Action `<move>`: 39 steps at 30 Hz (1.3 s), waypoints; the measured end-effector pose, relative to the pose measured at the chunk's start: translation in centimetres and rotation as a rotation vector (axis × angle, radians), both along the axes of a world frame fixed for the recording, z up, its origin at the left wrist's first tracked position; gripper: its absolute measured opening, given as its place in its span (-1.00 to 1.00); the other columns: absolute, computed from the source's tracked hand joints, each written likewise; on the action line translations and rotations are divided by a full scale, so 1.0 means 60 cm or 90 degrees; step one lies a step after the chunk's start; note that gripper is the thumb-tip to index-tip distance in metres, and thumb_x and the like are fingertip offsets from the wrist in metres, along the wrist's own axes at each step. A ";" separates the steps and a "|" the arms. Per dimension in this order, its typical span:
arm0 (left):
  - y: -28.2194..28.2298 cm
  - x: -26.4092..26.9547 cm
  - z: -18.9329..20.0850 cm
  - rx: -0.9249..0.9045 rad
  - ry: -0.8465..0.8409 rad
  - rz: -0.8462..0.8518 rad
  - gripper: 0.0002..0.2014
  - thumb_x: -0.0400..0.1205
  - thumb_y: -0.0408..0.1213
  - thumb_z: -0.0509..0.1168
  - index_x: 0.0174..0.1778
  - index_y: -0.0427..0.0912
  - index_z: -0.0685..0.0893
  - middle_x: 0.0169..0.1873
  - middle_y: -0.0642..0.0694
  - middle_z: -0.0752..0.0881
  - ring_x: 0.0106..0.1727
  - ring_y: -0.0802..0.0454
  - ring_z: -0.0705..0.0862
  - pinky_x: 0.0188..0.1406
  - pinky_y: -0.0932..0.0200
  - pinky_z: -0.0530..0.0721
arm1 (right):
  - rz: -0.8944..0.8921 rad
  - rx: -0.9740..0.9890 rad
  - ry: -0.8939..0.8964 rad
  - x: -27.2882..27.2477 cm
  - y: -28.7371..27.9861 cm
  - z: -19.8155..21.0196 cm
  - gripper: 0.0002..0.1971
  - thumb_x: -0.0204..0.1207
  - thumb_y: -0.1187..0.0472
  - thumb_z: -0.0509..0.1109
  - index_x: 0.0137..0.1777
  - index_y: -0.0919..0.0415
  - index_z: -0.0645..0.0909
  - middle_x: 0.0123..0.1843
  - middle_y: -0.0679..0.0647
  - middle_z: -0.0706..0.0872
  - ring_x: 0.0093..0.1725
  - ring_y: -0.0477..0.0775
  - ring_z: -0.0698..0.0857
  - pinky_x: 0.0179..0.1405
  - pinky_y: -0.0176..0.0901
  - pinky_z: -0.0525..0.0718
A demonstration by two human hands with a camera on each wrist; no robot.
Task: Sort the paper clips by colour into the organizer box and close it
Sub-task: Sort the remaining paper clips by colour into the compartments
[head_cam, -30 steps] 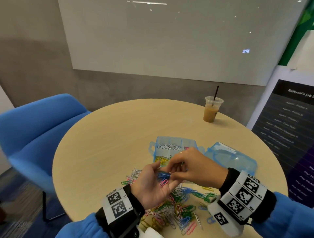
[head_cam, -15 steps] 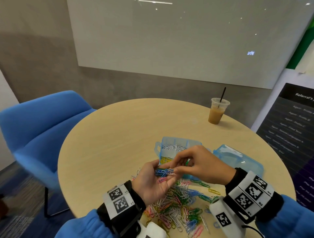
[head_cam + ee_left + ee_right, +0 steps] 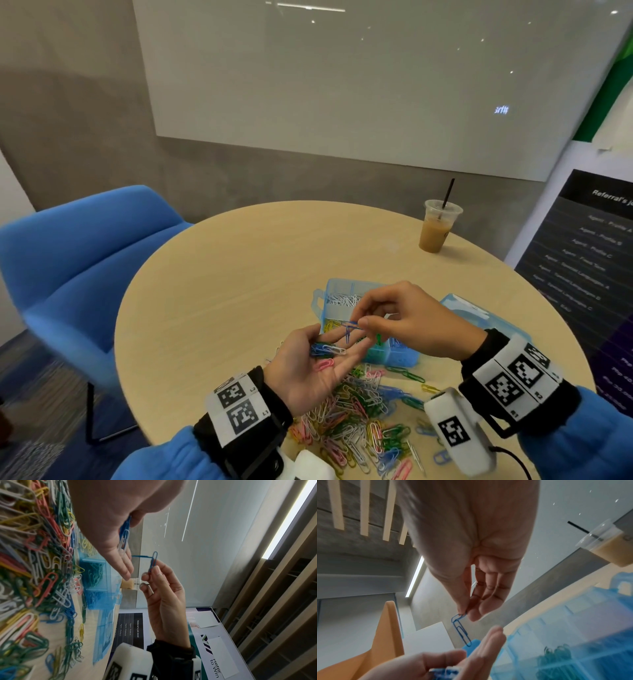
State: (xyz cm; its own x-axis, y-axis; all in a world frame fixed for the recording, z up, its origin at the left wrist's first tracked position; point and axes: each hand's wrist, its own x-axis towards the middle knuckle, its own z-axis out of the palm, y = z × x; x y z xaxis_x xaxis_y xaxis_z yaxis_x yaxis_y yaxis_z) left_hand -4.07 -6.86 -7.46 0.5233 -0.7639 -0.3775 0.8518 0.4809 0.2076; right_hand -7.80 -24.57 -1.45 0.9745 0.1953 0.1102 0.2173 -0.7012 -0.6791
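My left hand [image 3: 318, 353] lies palm up over the table, its thumb pinning several blue clips, a white one [image 3: 334, 349] and a pink one [image 3: 324, 364] against the fingers. Just above its fingertips, my right hand [image 3: 359, 320] pinches two linked blue paper clips [image 3: 350, 329], which dangle free; the same blue clips [image 3: 153, 561] [image 3: 460, 628] show in both wrist views. Behind the hands the blue organizer box [image 3: 320, 305] stands open, with white clips [image 3: 342, 299], yellow, green and blue ones in separate compartments. A mixed pile of clips [image 3: 359, 411] lies below the hands.
The box's clear blue lid [image 3: 479, 315] lies open to the right. An iced coffee cup [image 3: 436, 229] with a straw stands at the round table's [image 3: 239, 291] far right. A blue chair [image 3: 85, 257] sits to the left, and a dark poster [image 3: 582, 274] stands on the right.
My right hand has drawn the linked blue clips up and away from the bunch in my left palm. The left hand has stayed palm up, roughly in place.
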 end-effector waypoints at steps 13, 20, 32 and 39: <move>0.000 0.002 0.001 0.052 -0.083 -0.019 -0.40 0.79 -0.01 -0.03 0.34 -0.56 0.54 0.23 -0.46 0.68 0.31 -0.37 0.65 0.02 -0.25 0.68 | -0.233 -0.214 -0.100 -0.018 -0.074 -0.019 -0.89 0.51 0.22 0.49 -0.19 -0.03 0.72 -0.25 -0.10 0.76 -0.26 -0.19 0.66 -0.32 -0.55 0.48; -0.002 -0.016 0.006 0.004 -0.125 -0.068 -0.28 0.72 0.13 0.05 0.52 -0.49 0.37 0.44 -0.48 0.49 0.48 -0.27 0.52 0.45 -0.16 0.49 | -0.001 -0.148 -0.182 -0.037 -0.002 -0.025 -0.90 0.55 0.04 0.48 -0.05 0.02 0.78 -0.18 -0.19 0.69 -0.13 -0.15 0.65 -0.18 -0.51 0.47; -0.001 -0.022 0.011 -0.021 -0.089 -0.048 -0.28 0.72 0.09 0.03 0.49 -0.55 0.40 0.46 -0.37 0.47 0.50 -0.17 0.46 0.56 0.06 0.37 | -0.013 -0.149 -0.144 -0.035 0.020 -0.041 -0.92 0.43 0.21 0.56 -0.09 0.08 0.80 -0.22 -0.13 0.79 -0.19 -0.20 0.69 -0.19 -0.46 0.58; -0.003 -0.013 0.000 0.093 -0.081 -0.042 -0.30 0.77 0.07 0.02 0.37 -0.64 0.44 0.26 -0.58 0.61 0.36 -0.44 0.58 0.45 -0.16 0.48 | -0.213 -0.015 -0.257 0.023 -0.002 -0.021 -0.90 0.42 0.31 0.58 -0.07 0.21 0.81 -0.22 0.00 0.82 -0.23 -0.16 0.75 -0.10 -0.32 0.73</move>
